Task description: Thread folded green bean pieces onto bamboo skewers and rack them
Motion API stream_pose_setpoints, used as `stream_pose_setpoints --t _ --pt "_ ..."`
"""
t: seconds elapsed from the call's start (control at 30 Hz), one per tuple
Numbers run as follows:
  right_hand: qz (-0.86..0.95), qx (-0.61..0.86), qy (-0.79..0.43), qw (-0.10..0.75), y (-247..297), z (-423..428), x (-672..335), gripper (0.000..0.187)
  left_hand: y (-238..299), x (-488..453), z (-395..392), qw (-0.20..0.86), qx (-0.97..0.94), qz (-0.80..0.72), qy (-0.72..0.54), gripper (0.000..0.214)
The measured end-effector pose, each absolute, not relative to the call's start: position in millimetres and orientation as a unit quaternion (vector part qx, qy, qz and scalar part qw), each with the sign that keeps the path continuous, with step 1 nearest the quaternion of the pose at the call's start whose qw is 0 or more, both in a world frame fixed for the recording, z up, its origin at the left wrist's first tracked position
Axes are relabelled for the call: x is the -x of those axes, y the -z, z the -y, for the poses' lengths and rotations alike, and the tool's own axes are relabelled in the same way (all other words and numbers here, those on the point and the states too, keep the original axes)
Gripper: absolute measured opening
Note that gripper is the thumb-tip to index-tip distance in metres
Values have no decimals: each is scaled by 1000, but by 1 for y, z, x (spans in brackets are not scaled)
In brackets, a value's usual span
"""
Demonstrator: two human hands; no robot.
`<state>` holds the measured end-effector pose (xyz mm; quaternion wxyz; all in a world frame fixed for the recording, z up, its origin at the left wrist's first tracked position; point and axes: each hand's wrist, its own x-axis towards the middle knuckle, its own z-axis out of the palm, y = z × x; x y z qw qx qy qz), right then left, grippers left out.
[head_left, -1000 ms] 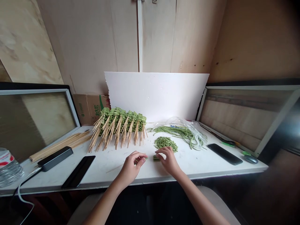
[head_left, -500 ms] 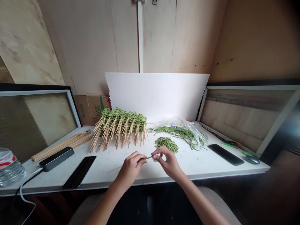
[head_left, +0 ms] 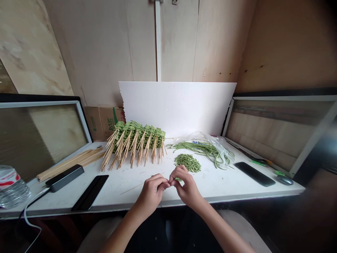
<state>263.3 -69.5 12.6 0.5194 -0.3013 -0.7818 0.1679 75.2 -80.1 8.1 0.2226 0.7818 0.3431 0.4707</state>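
My left hand (head_left: 152,189) and my right hand (head_left: 186,184) meet over the front of the table, thumbs and fingertips pinched together. The thin green stalk seen between them earlier is now covered by my fingers. A bit of green stalk (head_left: 178,179) shows beside my right fingers; I cannot tell whether it is held or lies on the table. Behind my left hand a single thin bamboo skewer (head_left: 131,189) runs along the tabletop. Just beyond my right hand is a heap of short cut green stalk pieces (head_left: 188,162).
Stacked green skewers (head_left: 139,131) stand at back left, sticks facing me. Loose bamboo skewers (head_left: 71,163), a power bank-like black box (head_left: 65,177), a dark phone (head_left: 90,192) and a water bottle (head_left: 12,188) lie left. Long green stalks (head_left: 195,147), another phone (head_left: 255,173) and a mouse (head_left: 285,180) lie right.
My hands have drawn together until the fingertips touch, and the thin stalk between them is no longer visible. The left hand has shifted slightly right.
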Motion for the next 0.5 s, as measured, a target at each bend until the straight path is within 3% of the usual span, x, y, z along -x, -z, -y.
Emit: stream_pose_setpoints --t 0.17,0.27,0.37,0.5 --pt "724 283 -271 567 -4 72 -254 26 -9 -80 82 374 -714 -304 -508 29" --pt "692 303 -292 586 0 64 -259 25 -11 -77 79 413 -702 -307 -493 36" --pt "690 377 -222 576 8 45 -275 24 -8 -71 71 388 -697 -356 -486 41" --pt "740 443 -99 497 33 18 -299 29 2 -64 59 343 -702 -401 -478 40"
